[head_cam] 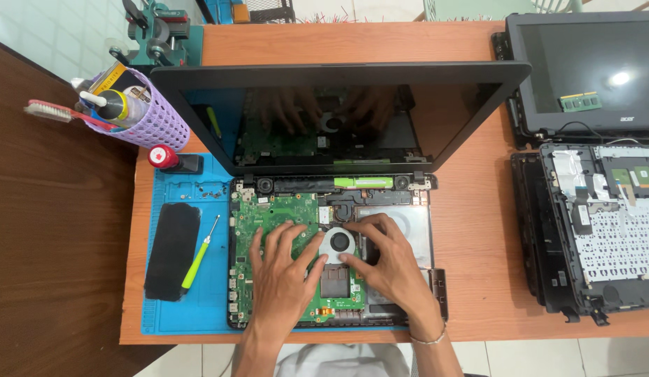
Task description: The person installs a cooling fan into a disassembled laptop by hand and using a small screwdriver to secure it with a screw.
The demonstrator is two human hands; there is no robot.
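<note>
- We find an opened laptop [338, 209] lying on a blue work mat [167, 307] on the tabletop [471, 230], its green circuit board [275, 213] exposed.
- The round cooling fan [337, 244] sits near the middle of the board.
- Our left hand [282, 269] rests flat on the board, grip apart, thumb touching the fan's left edge.
- Our right hand [384, 258] lies at the fan's right, grip apart, fingers touching its rim.
- A green-handled screwdriver [199, 255] lies on the mat, left of the laptop.
</note>
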